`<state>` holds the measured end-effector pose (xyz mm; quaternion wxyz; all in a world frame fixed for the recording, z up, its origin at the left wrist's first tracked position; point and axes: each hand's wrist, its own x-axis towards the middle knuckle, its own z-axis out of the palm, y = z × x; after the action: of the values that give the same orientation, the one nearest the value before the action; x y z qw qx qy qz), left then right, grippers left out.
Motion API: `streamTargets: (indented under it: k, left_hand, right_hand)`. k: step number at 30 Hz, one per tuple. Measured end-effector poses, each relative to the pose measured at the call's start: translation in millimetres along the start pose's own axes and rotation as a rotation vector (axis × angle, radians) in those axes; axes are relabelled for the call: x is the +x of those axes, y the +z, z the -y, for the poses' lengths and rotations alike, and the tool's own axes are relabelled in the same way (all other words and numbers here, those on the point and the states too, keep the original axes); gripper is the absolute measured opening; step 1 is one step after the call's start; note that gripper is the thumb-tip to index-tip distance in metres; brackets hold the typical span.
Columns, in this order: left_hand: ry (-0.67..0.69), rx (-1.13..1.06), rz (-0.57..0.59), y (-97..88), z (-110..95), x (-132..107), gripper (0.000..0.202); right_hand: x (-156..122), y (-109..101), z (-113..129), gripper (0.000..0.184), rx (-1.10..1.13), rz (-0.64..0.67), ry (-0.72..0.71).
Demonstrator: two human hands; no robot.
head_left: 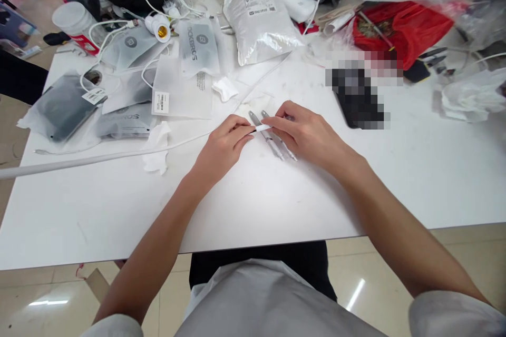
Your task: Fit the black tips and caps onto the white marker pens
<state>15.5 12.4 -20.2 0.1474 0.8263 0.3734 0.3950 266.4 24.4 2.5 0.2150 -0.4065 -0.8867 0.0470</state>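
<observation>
Between my two hands, a slim white pen [262, 128] with a dark section toward its left end is held level above the table. Its left end is pinched in the fingertips of my left hand [223, 142]. My right hand [310, 131] grips the other end, its fingers covering much of that side. Just beneath lie two silver pens [272, 146], side by side and slanted, partly hidden by the right fingers. A crumpled tissue [225, 88] lies beyond my left hand, and a torn piece of tissue [156, 150] is to its left.
A pale cable [118, 158] crosses the white table [253, 210] from the left. Several frosted bags [65, 108] sit at the left, and a white parcel [263, 23] at the back. On the right are a partly blurred black phone [358, 97], a red bag [411, 23] and crumpled plastic [470, 97].
</observation>
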Motion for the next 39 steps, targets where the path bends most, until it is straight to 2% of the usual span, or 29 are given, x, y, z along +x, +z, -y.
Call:
streamTargets:
  k: [8, 15, 19, 25, 30, 36, 39]
  left_hand:
    - [-0.023, 0.054, -0.014, 2.0, 0, -3, 0.023]
    - [0.031, 0.036, -0.01, 0.9, -2, -2, 0.024]
    - [0.015, 0.035, -0.009, 1.1, -3, -2, 0.024]
    - [-0.029, 0.007, -0.078, 0.7, -3, -1, 0.007]
    - [-0.042, 0.003, -0.096, 1.5, 0, 0, 0.003]
    - [-0.023, 0.005, -0.096, 0.9, -1, 1, 0.01]
    - [-0.052, 0.044, -0.086, 0.8, -2, 0, 0.012]
  right_hand:
    - [0, 4, 7, 0.033, 0.015, 0.013, -0.006]
    - [0, 5, 12, 0.034, 0.042, 0.054, 0.019]
    - [0, 5, 12, 0.033, 0.077, 0.064, 0.012]
    - [0, 4, 10, 0.027, 0.151, 0.047, 0.03]
    - [2, 2, 12, 0.033, 0.14, 0.069, 0.007]
    - [-1, 2, 14, 0.028, 0.223, 0.057, 0.068]
    - [-1, 1, 14, 0.027, 0.202, 0.072, 0.052]
